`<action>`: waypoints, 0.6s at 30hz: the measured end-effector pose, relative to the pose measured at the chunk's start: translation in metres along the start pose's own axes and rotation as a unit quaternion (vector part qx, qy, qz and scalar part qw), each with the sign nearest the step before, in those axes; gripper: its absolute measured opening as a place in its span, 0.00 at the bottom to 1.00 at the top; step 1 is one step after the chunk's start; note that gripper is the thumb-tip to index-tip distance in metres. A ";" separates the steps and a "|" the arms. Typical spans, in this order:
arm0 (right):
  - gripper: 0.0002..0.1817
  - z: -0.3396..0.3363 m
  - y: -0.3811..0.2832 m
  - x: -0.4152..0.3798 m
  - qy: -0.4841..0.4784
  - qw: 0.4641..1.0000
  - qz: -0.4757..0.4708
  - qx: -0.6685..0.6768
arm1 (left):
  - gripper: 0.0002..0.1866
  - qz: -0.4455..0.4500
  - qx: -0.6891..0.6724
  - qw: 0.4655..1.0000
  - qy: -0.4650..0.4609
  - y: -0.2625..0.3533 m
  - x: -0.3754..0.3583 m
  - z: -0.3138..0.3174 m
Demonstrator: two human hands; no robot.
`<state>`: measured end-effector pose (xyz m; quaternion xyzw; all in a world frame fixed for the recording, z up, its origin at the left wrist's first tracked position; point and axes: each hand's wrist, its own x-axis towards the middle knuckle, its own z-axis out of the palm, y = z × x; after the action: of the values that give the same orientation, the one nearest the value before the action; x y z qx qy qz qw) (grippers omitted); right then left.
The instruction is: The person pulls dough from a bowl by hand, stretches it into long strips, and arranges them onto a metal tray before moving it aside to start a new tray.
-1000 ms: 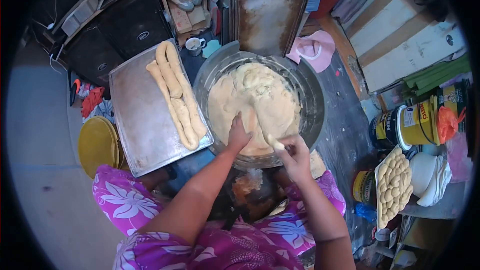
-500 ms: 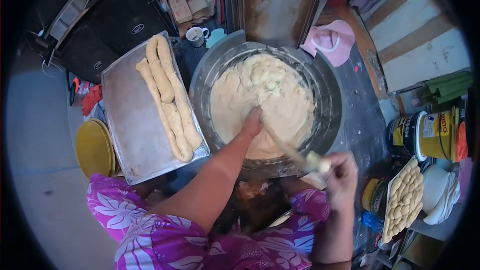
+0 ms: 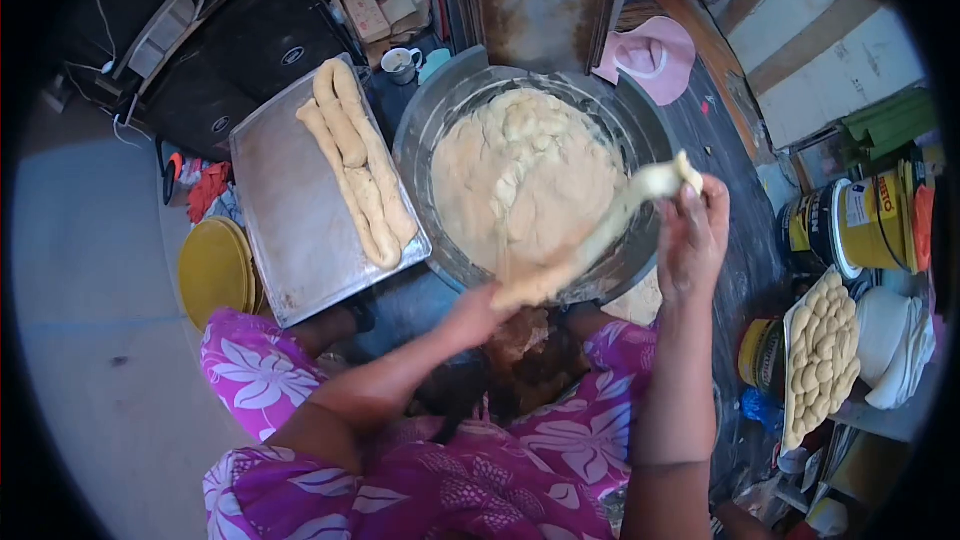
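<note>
A long strip of dough stretches between my two hands over the near right side of a large dark round basin. My left hand closes round its lower end at the basin's near rim, slightly blurred. The upper end is pinched in my right hand, raised by the basin's right rim. Inside the basin lies pale flour with lumpy dough at the far side. Left of it, a metal tray bears long twisted dough pieces.
Metal trays stand upright behind the basin, beside a pink hat. A white mug is at the back left. To the right are yellow buckets and a tray of small dough pieces. Yellow lids lie at left.
My left hand has moved from the flour back to the basin's near rim. My right hand has risen, and the dough strip is now stretched out between both hands. The view has shifted slightly.
</note>
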<state>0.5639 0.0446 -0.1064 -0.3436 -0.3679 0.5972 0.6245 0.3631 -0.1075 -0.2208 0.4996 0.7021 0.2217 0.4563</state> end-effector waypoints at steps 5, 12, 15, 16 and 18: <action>0.18 0.007 0.045 0.012 -0.014 1.000 -0.005 0.002 | 0.16 0.031 -0.296 0.954 0.037 0.059 0.025 -0.080; 0.32 0.023 0.107 0.001 -0.301 0.736 -0.018 -0.606 | 0.15 0.124 -0.344 0.931 -0.013 0.160 0.032 -0.137; 0.30 0.041 0.133 -0.006 -0.300 0.819 0.149 -0.466 | 0.15 0.165 -0.336 0.927 -0.019 0.188 0.035 -0.146; 0.30 0.042 0.136 -0.002 -0.302 0.819 0.150 -0.464 | 0.15 0.188 -0.312 0.931 -0.004 0.192 0.040 -0.150; 0.30 0.047 0.134 0.009 -0.221 0.836 0.227 -0.448 | 0.14 0.201 -0.344 0.917 0.023 0.195 0.057 -0.159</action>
<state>0.4572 0.0603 -0.1992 -0.5189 -0.6351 0.5520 0.1507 0.3180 0.0456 -0.0182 0.4376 0.4775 0.5477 0.5296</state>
